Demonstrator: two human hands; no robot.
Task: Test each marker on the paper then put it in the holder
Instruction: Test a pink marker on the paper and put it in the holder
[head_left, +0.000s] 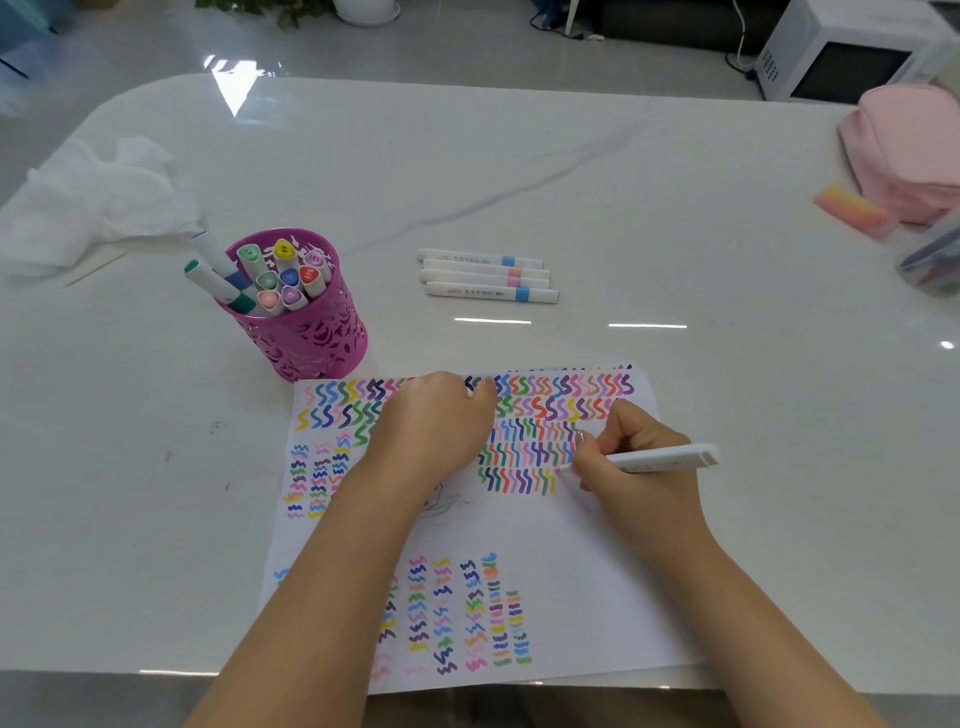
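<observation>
A white paper (582, 561) covered in rows of coloured squiggles lies at the table's near edge. My right hand (623, 462) grips a white marker (660, 460), its tip touching the paper at the end of a squiggle row. My left hand (441, 426) rests on the paper's upper part, fingers curled; I cannot tell whether it holds a cap. A magenta cut-out holder (306, 338) stands left of the paper with several capped markers upright in it. Several white markers (488, 275) lie side by side on the table beyond the paper.
Crumpled white tissue (98, 197) lies at the far left. At the right edge sit a pink pouch (909, 140), a pink-orange eraser-like block (852, 210) and a clear case (935, 260). A white microwave (841, 57) stands on the floor beyond the white marble table (571, 171).
</observation>
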